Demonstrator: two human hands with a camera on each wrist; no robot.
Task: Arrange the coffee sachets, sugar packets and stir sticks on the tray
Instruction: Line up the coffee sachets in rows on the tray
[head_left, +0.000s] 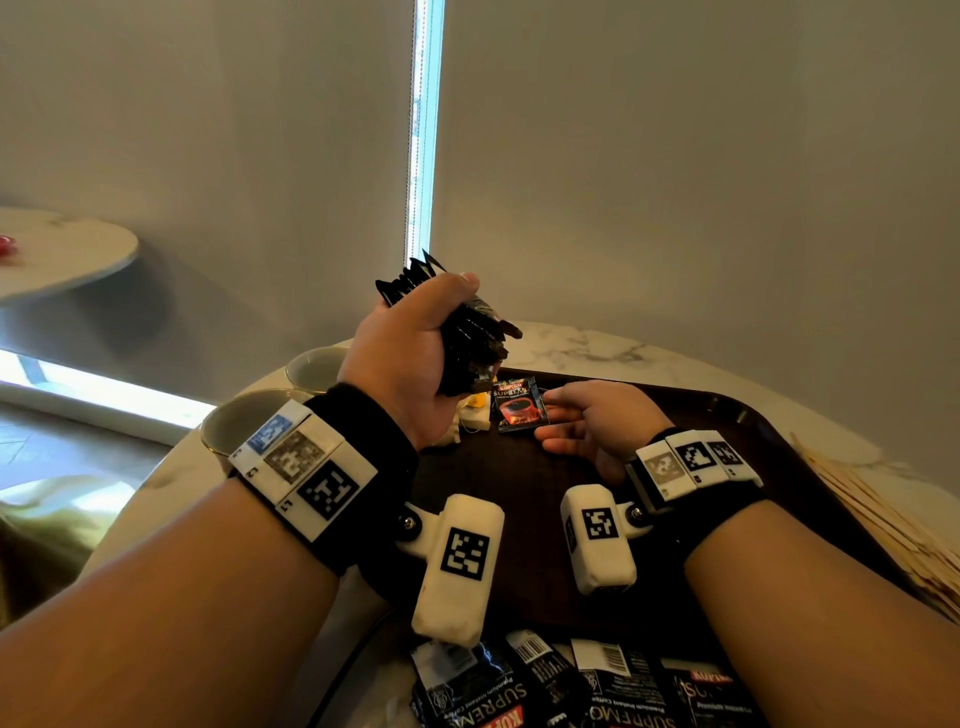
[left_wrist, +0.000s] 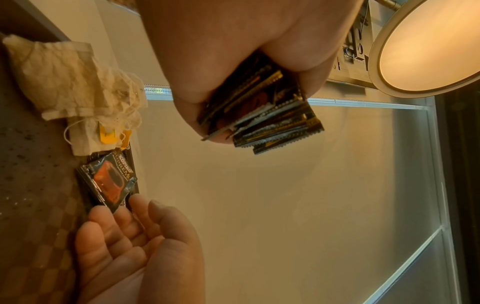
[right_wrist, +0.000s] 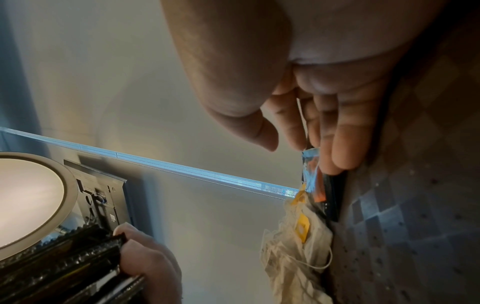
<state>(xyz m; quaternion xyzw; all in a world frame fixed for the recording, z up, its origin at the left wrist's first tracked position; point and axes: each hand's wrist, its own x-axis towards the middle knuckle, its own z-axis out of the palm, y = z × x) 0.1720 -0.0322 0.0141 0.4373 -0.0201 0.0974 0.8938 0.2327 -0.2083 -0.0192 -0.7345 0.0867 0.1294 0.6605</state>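
Here a thick bundle of coffee sachets (head_left: 470, 332) is gripped in the left hand (head_left: 410, 358), raised above the tray (head_left: 519, 493) at about 11 o'clock — fingers curled tight round the bundle, its serrated edges fanned out in the left wrist view. A small stack of coffee sachets (head_left: 519, 405) is laid flat on the tray at 12 o'clock, red cup print up. The right hand (head_left: 597, 421) is held low at 1 o'clock, fingers relaxed and nearly straight, fingertips (left_wrist: 137, 201) touching the stack's edge; nothing is gripped. Tea bags (left_wrist: 78, 88) with yellow tags are piled just beside the stack, toward 11 o'clock. More loose sachets (head_left: 571, 680) are scattered at 6 o'clock on the tray's near edge. Wooden stir sticks (head_left: 872, 514) are heaped on the tabletop (head_left: 597, 348) at 3 o'clock — off the tray. Two cups (head_left: 311, 369) are seen at 10 o'clock.
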